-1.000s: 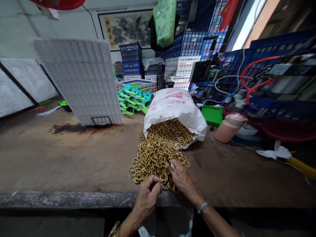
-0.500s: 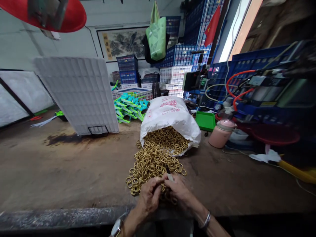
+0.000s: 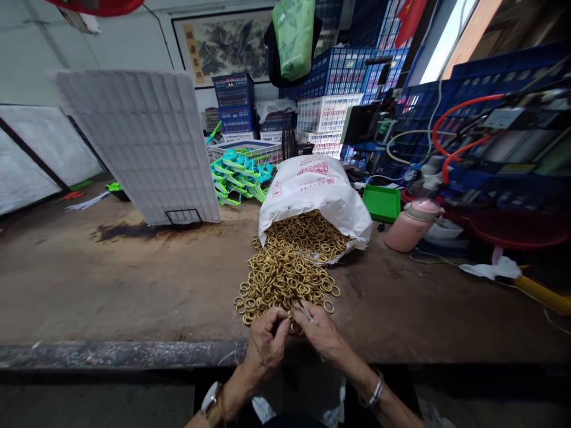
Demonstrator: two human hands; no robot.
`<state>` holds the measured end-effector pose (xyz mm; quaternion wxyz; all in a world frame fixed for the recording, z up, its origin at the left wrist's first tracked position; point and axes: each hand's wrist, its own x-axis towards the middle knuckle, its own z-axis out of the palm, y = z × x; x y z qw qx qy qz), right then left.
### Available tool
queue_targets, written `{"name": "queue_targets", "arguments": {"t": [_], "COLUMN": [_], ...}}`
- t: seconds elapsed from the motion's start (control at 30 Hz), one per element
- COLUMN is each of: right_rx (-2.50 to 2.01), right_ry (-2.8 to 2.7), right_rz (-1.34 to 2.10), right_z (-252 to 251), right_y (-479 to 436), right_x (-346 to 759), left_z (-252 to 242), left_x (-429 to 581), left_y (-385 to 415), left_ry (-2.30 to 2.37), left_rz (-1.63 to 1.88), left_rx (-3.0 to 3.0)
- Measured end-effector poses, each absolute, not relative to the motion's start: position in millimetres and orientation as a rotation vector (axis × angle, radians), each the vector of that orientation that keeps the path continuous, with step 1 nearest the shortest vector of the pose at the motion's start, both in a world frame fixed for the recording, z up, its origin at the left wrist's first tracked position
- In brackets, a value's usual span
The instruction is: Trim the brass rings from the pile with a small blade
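Gold-coloured rings (image 3: 285, 279) lie in a loose heap on the workbench, spilling from the mouth of a white woven sack (image 3: 312, 187) with red print. At the heap's near edge, my left hand (image 3: 267, 342) is closed in a pinch on what looks like one of the rings (image 3: 289, 317), mostly hidden by the fingers. Close beside it, my right hand (image 3: 319, 333) grips a small knife (image 3: 305, 310) with a pale grey part and a dark end. The two hands' fingertips nearly meet.
A white ribbed panel (image 3: 143, 148) stands on the bench (image 3: 134, 291) at left. Green and turquoise plastic pieces (image 3: 241, 175) are piled behind. To the sack's right are a green tray (image 3: 381, 203), a pink bottle (image 3: 413, 226) and a machine with orange hoses (image 3: 464, 113).
My view has tipped downward, showing more below the bench edge. Both hands stay together at the heap; the knife now lies lower and more slanted in my right hand.
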<state>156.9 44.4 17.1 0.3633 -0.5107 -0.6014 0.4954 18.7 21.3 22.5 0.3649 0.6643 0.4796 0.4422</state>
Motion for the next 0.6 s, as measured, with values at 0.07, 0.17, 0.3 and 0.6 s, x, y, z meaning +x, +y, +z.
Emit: {"name": "queue_targets", "arguments": {"t": [0.07, 0.17, 0.3, 0.6], "right_rx": [-1.336, -1.359, -1.321, -1.43], "right_ry": [-1.573, -1.604, -1.614, -2.042], "right_rz": [1.248, 1.168, 1.202, 0.815], "right_z": [15.8, 12.3, 7.6, 14.7], "right_y": [43.5, 42.8, 42.1, 28.1], "right_x": [155.6, 154.6, 156.1, 160.7], "left_z": [22.5, 20.9, 19.8, 21.5], "left_x": [19.6, 19.7, 18.3, 19.2], "left_y": [19.2, 17.2, 13.2, 7.5], "left_ry": [1.222, 1.121, 0.952, 0.96], "left_rz": [1.082, 0.956, 0.912, 1.018], "left_rx": [1.501, 1.19, 0.935, 0.795]}}
